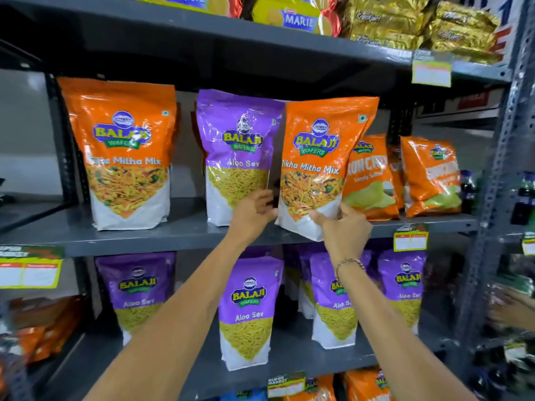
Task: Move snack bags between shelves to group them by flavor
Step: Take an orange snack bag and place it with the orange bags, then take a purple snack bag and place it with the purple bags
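An orange Tikha Mitha Mix bag point(321, 157) stands tilted at the front edge of the middle shelf point(179, 233). My right hand point(341, 227) grips its lower right corner. My left hand point(254, 209) holds its lower left edge, just in front of a purple Aloo Sev bag point(237, 146) standing to its left. A second orange Tikha Mitha Mix bag point(124, 151) stands at the shelf's left end. On the shelf below, several purple Aloo Sev bags point(249, 311) stand upright.
Orange Crunchex bags point(428, 175) fill the middle shelf's right end. Marie biscuit packs point(295, 15) and gold packets point(405, 24) lie on the top shelf. A perforated steel upright point(503, 169) stands at right, beyond it dark bottles point(524, 198) and another person's hand point(512, 311).
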